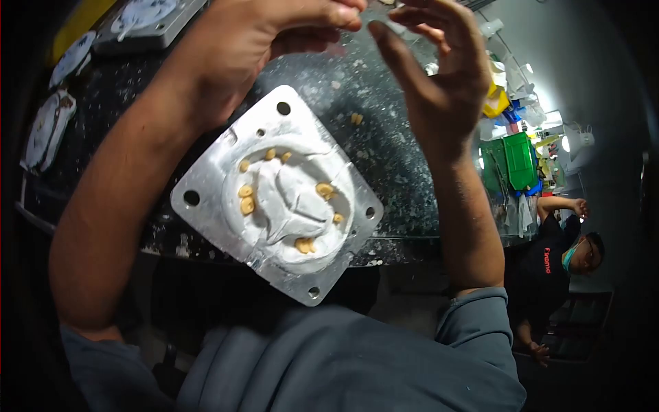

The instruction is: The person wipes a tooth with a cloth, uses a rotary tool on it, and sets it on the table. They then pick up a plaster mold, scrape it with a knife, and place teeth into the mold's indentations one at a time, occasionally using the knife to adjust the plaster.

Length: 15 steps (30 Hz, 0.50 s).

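Observation:
A metal dental flask half (199,180) lies at an angle near the table's front edge, between my forearms. White plaster (278,199) fills it, with several tan artificial teeth (247,204) set around the curved ridge. Beyond the flask, at the top edge of the view, my left hand (295,27) has its thumb and fingers pressed together; what they hold, if anything, I cannot make out. Facing it, my right hand (443,65) is raised over the table with thumb and fingers curved and apart. Both hands are clear of the flask, and some fingertips are cut off.
On the dark, speckled table (384,165) lie small tan teeth (356,119). Another metal flask (161,31) and plaster pieces (51,130) sit at left. A green container (520,161) stands among clutter at right. A masked person (549,261) is farther right.

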Each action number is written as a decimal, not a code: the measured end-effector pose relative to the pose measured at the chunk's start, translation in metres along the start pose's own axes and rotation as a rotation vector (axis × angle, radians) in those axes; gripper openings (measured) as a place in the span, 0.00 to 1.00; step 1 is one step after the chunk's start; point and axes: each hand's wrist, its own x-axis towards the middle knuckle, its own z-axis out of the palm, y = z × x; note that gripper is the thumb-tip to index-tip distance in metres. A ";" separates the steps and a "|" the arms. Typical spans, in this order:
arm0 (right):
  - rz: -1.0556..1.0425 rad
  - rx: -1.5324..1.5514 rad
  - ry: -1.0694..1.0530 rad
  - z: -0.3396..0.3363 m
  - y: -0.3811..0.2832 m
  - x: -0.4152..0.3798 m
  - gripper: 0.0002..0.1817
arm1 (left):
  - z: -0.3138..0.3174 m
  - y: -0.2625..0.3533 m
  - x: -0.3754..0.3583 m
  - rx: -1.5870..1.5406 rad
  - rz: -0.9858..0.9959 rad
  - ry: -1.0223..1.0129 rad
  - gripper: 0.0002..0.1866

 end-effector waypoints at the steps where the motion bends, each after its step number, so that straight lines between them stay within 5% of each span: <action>1: 0.023 -0.008 -0.017 -0.001 -0.005 0.001 0.22 | -0.017 -0.013 0.009 0.204 0.186 -0.116 0.15; 15: -0.112 -0.029 0.009 -0.005 0.000 0.001 0.14 | -0.008 -0.012 0.004 0.114 0.170 -0.151 0.15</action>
